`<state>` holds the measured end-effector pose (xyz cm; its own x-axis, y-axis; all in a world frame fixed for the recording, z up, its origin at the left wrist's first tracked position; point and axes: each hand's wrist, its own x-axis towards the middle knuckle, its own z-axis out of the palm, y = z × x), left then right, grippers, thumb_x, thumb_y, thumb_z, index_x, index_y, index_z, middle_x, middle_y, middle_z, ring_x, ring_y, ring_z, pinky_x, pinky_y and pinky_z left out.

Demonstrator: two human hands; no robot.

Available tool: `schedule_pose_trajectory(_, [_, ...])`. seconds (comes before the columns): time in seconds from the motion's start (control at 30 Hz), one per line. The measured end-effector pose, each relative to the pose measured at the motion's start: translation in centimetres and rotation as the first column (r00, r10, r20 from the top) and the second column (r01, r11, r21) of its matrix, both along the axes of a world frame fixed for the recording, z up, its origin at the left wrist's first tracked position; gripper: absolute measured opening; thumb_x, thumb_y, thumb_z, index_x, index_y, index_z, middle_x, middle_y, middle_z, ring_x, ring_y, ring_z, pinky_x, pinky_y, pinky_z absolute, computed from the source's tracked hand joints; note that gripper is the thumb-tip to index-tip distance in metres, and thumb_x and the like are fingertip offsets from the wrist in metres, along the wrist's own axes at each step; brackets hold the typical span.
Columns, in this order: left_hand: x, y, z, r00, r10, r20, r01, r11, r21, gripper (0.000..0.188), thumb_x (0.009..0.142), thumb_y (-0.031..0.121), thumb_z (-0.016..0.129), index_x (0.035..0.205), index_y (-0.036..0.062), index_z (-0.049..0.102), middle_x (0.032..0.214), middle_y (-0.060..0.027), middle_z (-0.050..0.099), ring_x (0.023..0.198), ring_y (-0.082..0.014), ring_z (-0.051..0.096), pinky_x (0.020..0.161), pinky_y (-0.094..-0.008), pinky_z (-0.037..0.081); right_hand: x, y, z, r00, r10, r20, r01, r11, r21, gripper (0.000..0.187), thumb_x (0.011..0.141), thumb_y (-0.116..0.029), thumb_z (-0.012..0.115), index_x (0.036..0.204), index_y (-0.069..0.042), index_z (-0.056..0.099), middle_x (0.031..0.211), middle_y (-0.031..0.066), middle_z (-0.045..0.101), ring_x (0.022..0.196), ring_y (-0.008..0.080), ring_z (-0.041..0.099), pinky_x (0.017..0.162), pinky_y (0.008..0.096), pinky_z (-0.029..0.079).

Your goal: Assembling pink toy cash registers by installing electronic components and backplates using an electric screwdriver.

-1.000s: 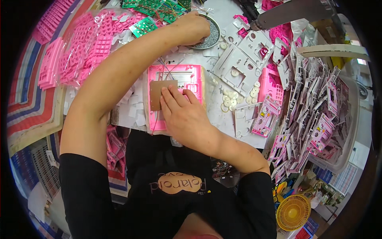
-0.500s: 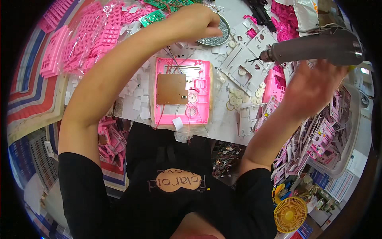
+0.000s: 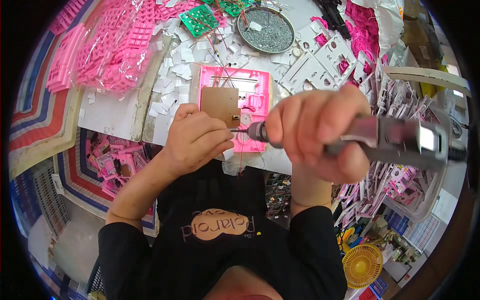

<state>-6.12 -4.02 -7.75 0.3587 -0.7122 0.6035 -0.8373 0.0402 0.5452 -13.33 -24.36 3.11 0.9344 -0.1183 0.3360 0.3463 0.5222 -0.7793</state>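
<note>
My right hand (image 3: 320, 132) is wrapped round a grey electric screwdriver (image 3: 415, 142), held sideways with its thin bit pointing left. At the bit's tip, the fingers of my left hand (image 3: 196, 139) are closed in a pinch; what they hold, if anything, is too small to make out. Both hands are over the lower part of a pink plastic case (image 3: 259, 82), which lies open side up before me. A brown circuit board (image 3: 219, 105) with a small slide switch sits in the case, and thin wires run out from it.
Beyond the case stands a round dish (image 3: 267, 42) of small grey metal parts, probably screws. Green circuit boards (image 3: 198, 21) lie beside it. Bagged pink keypads (image 3: 112, 55) are at left, white plastic frames (image 3: 320, 62) at right, and a bin (image 3: 430, 200) of printed parts farther right.
My left hand has come back from the dish to the case. The screwdriver, earlier hanging level above my open right hand, is now gripped and brought left to my left fingers.
</note>
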Motion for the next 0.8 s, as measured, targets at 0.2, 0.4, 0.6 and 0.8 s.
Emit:
schedule_pose_trajectory(0.2, [0.0, 0.5, 0.2, 1.0, 0.013, 0.0, -0.013, 0.998, -0.061, 0.021, 0.08, 0.019, 0.081, 0.095, 0.0107, 0.068, 0.088, -0.0003, 0.067, 0.07, -0.0175, 0.061, 0.077, -0.0369, 0.037, -0.6, -0.1, 0.2, 0.993, 0.087, 0.075, -0.083, 0.995, -0.055, 0.032, 0.092, -0.035, 0.073, 0.098, -0.007, 0.058, 0.066, 0.0005, 0.057, 0.056, 0.014, 0.055, 0.073, 0.0362, 0.054])
schedule_pose_trajectory(0.4, [0.1, 0.6, 0.0, 1.0, -0.001, 0.001, 0.001, 0.996, -0.084, 0.024, 0.078, 0.02, 0.082, 0.094, 0.01, 0.068, 0.086, -0.0007, 0.066, 0.07, -0.0174, 0.061, 0.076, -0.0368, 0.037, -0.9, 0.4, 0.2, 0.996, 0.088, 0.006, -0.088, 0.996, -0.002, 0.034, 0.089, -0.033, 0.077, 0.098, -0.006, 0.058, 0.066, 0.0015, 0.056, 0.06, 0.0154, 0.055, 0.075, 0.0381, 0.053])
schedule_pose_trajectory(0.6, [0.6, 0.2, 0.7, 0.999, -0.009, 0.042, 0.013, 0.996, -0.091, 0.024, 0.076, 0.019, 0.083, 0.091, 0.0099, 0.066, 0.085, -0.0003, 0.065, 0.07, -0.0181, 0.061, 0.078, -0.0378, 0.038, 0.1, 0.3, -0.1, 0.999, 0.027, -0.042, -0.031, 0.996, -0.084, 0.028, 0.094, -0.025, 0.066, 0.111, -0.008, 0.052, 0.074, 0.0023, 0.058, 0.067, 0.0161, 0.06, 0.092, 0.0455, 0.054])
schedule_pose_trajectory(0.8, [2.0, 0.8, 1.4, 0.995, 0.101, 0.023, -0.103, 0.982, 0.156, 0.016, 0.08, 0.007, 0.074, 0.083, 0.0098, 0.059, 0.094, -0.0023, 0.067, 0.094, -0.0204, 0.067, 0.091, -0.0445, 0.034, 2.7, 0.0, -2.2, 0.966, -0.228, -0.126, 0.19, 0.948, -0.253, 0.018, 0.089, -0.004, 0.071, 0.102, 0.002, 0.062, 0.075, 0.0033, 0.064, 0.065, 0.0088, 0.063, 0.058, 0.0247, 0.049])
